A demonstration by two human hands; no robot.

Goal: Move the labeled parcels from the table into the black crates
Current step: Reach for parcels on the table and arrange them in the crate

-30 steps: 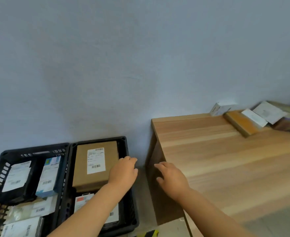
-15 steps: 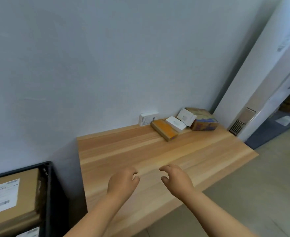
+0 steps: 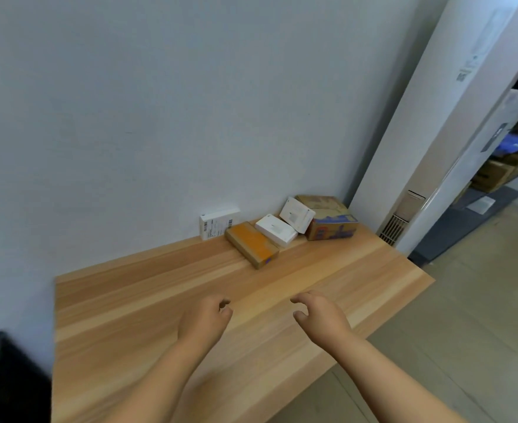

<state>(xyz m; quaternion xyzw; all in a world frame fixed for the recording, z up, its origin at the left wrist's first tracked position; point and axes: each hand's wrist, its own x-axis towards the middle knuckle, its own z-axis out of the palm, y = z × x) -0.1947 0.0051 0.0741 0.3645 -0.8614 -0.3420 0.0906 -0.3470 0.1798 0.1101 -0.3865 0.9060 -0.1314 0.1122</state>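
Both hands empty over the near half of the light wooden table (image 3: 160, 315), forearms reaching in from the bottom edge. Left hand (image 3: 204, 322): fingers loosely curled, holding nothing. Right hand (image 3: 320, 315): same, fingers bent and relaxed, nothing between them. Remaining parcels are clustered at the far edge against the pale wall (image 3: 160, 117), well apart from both hands: a white labelled box standing on edge against the wall (image 3: 219, 222); just in front of it a flat orange-brown cardboard parcel (image 3: 251, 244) lying down; beside that a small white box lying flat (image 3: 276, 228); a second white box tilted up (image 3: 297, 214), leaning on a brown carton with blue print (image 3: 331, 222) at the right end. Only a blurred corner of one black plastic crate (image 3: 4, 377) shows, low at the left, beside the table end. Judged step: reach for the next pick. Suggested approach: take the orange-brown parcel first, since it is nearest and nothing appears to rest on it; grip across its short sides, one hand may suffice. The tilted white box looks propped by the carton, so lifting the carton early would probably drop it; take the leaning box before its support. The upright white box may tip if brushed; approach it from above rather than sliding past. Labels on the two small white boxes are too blurred to read. Carry leftward, keeping parcels level, toward the crate.
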